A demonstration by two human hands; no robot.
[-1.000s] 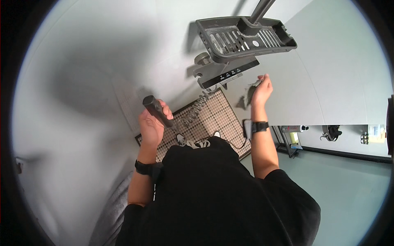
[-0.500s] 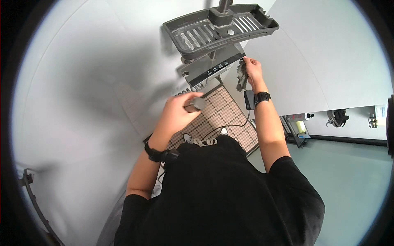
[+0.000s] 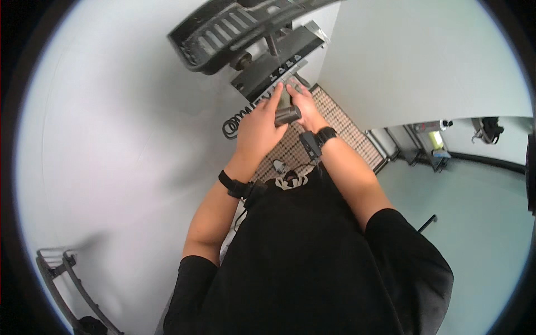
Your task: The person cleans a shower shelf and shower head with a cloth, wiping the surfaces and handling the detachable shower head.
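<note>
My left hand [image 3: 258, 131] is closed round a dark grey cylinder [image 3: 288, 115], its blunt end pointing right; its kind does not show. The index finger of that hand reaches up toward the front edge of a dark control panel [image 3: 285, 61]. My right hand [image 3: 304, 106] is beside it, thumb and fingers closed on a greyish rag [image 3: 285, 99], mostly hidden between the two hands. Both hands are just below the panel. A black coiled hose [image 3: 237, 121] hangs left of my left hand.
Above the panel juts a dark slotted shelf [image 3: 223, 36], close over my hands. White walls [image 3: 123, 123] stand on the left and right. Underfoot is a checked mat [image 3: 346, 128]. A rack [image 3: 410, 145] with bottles stands at the right, and a dark metal frame [image 3: 70, 279] at the lower left.
My right hand has moved left and down from the panel's right end with the rag, and now meets my left hand. My left hand has risen toward the panel with the cylinder.
</note>
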